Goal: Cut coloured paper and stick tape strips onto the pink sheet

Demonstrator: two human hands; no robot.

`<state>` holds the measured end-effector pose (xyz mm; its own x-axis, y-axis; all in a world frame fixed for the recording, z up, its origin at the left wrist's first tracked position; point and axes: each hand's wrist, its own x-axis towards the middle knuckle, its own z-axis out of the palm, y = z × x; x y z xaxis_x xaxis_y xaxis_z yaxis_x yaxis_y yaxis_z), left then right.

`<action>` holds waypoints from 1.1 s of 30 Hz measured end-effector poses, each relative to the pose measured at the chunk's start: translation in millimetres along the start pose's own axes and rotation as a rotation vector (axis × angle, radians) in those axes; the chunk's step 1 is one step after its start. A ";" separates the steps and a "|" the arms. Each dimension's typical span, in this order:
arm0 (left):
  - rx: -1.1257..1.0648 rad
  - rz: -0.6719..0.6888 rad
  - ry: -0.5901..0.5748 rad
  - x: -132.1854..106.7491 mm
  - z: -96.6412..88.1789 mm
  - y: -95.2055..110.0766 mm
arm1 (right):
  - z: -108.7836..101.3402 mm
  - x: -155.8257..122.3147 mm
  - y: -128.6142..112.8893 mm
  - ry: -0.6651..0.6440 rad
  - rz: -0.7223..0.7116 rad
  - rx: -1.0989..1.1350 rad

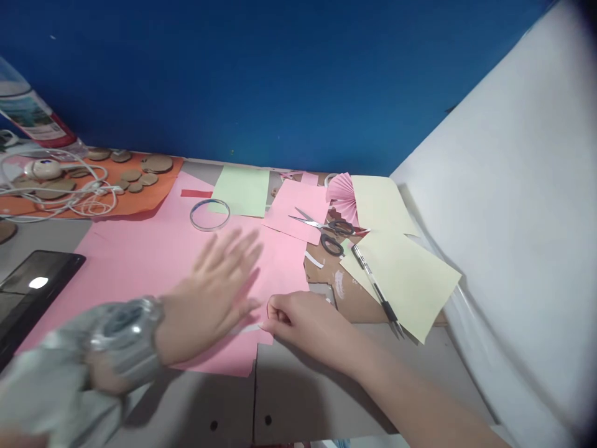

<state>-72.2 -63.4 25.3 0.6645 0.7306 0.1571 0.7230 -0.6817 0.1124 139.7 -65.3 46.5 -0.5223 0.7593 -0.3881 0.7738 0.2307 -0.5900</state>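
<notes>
A large pink paper sheet (153, 261) lies flat on the table. My left hand (212, 292) rests on it with fingers stretched out flat, a silver watch on the wrist. My right hand (303, 323) is at the sheet's lower right corner, fingers curled in a pinch on the paper's edge. A narrow white strip shows just under that pinch.
Scissors (329, 229) and a pen (375, 283) lie to the right among pale yellow sheets (410, 280). A clear tape ring (209, 214), a green sheet (242, 190), a pink paper fan (342, 193), a dark tablet (32, 289), white cable (56, 193) and cardboard discs are around.
</notes>
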 end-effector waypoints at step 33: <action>-0.044 0.162 -0.199 -3.8 22.6 -14.2 | -24.5 -6.5 22.6 -0.091 0.120 -0.073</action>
<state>-80.7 -55.6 1.0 0.7982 0.6021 -0.0192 0.5981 -0.7883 0.1444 169.4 -50.1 53.0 -0.4522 0.7264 -0.5176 0.8550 0.1879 -0.4834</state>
